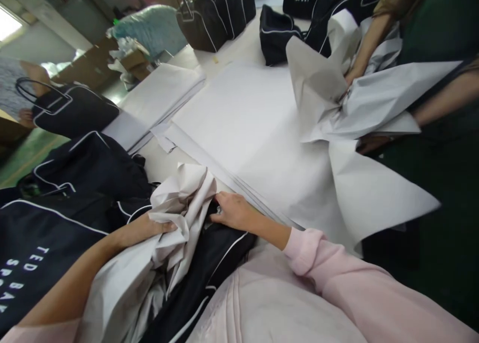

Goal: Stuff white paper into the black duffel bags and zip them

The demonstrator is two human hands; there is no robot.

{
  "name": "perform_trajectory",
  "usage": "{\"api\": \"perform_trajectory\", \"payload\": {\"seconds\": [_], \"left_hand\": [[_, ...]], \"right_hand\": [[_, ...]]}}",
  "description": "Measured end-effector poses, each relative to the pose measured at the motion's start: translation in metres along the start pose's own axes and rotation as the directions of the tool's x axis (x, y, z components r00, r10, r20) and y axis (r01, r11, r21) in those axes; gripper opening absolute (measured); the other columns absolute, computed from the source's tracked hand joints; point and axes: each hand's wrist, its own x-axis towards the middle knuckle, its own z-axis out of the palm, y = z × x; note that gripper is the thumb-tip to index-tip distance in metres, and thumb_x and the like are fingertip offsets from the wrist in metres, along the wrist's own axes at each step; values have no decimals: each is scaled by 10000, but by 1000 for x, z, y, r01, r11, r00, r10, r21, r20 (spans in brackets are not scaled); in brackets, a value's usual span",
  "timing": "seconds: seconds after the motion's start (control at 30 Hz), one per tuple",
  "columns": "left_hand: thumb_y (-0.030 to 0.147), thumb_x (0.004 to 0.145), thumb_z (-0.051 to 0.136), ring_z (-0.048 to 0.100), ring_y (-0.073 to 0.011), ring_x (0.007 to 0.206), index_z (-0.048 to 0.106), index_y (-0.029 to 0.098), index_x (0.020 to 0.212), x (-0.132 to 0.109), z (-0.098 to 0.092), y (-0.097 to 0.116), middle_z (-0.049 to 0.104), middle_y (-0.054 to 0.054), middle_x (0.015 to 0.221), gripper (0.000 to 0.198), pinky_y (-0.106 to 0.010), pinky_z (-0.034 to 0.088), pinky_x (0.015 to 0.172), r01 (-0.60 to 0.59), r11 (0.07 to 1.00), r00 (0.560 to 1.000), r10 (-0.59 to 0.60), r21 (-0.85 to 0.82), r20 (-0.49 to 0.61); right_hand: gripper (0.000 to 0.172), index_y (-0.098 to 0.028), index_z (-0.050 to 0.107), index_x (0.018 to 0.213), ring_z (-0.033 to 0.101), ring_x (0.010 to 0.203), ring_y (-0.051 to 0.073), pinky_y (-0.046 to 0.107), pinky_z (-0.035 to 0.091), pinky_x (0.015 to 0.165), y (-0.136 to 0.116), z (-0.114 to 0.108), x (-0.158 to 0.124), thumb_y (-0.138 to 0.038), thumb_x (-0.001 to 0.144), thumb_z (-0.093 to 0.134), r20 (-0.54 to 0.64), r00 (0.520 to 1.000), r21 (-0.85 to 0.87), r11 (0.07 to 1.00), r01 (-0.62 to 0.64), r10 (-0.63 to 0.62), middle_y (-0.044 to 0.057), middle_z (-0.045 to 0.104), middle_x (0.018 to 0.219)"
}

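Note:
A dark sports bag [209, 253] with white piping lies against my body, its opening facing up. Crumpled white paper [187, 193] bulges out of that opening. My left hand [147, 229] is closed on the paper, with some fingers hidden in its folds. At the far end of the opening, my right hand [234, 211] pinches the bag's edge, close beside the paper. What lies deeper in the bag is covered by the paper.
Large flat white sheets [239, 113] are stacked across the table, with another pile [157, 93] to the left. Dark bags [86, 168] crowd my left; more bags [213, 14] stand at the back. On the right, a co-worker's hands [355, 76] crumple paper.

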Motion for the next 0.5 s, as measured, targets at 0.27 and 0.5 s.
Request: {"api": "perform_trajectory", "payload": {"seconds": [0.27,0.5], "left_hand": [[392,823,613,631,-280,1119,576,198,1284,-31,24,1,637,-73,1294,502,-344,480,1018,-231,927,952,278,296,-127],[263,862,507,683,-242,909,649,238,1002,-71,62,28,728,-40,962,201,-288,492,755,-195,914,977,211,357,-7]], "right_hand": [[204,-151,711,891,651,780,204,279,422,667,24,16,18,-292,883,565,-64,992,24,994,110,-108,95,726,889],[109,-155,687,877,624,729,150,248,361,625,11,20,43,-241,885,622,-36,988,92,984,155,-153,28,726,867]]}}
